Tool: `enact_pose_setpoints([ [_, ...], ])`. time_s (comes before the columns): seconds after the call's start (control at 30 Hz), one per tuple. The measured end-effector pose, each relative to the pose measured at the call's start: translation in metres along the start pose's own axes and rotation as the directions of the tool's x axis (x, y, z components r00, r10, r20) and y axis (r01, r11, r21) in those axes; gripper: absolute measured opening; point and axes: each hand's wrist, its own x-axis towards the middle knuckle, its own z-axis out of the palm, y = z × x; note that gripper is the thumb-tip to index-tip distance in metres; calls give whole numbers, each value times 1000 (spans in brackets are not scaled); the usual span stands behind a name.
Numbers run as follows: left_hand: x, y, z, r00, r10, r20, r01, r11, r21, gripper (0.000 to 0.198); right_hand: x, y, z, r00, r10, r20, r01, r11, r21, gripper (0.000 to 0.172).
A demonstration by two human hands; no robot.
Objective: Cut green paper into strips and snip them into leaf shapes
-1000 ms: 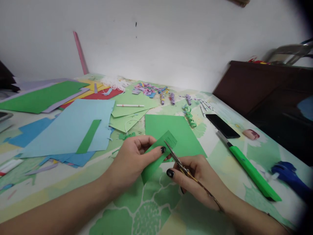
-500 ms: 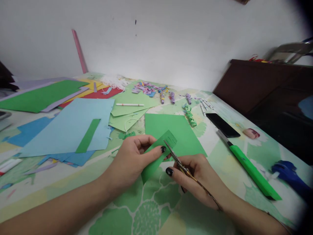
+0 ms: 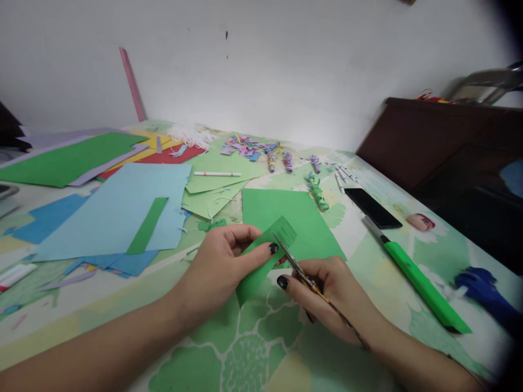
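While my left hand (image 3: 229, 258) pinches a slit green strip (image 3: 254, 276) above the surface's (image 3: 347, 365) middle, my right hand (image 3: 333, 299) curls round scissors (image 3: 304, 276) laid against it. Behind, a green sheet (image 3: 281, 204) stretches farther back; a phone (image 3: 372, 208) and cutter (image 3: 425, 286) lie toward the right edge.

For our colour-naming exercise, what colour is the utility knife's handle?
The utility knife's handle is bright green, best seen in the head view.

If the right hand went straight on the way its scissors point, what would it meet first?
Most likely the green strip held by the left hand; the scissors in the right hand overlap it in view, though exact depth is unclear.
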Motion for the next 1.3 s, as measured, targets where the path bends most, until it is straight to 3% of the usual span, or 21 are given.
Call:
enact_pose_setpoints([
  [1.3,1,-1,0,1000,13,14,-13,1000,3,14,1,2,1,998,-33,-44,30,998,-55,42],
])
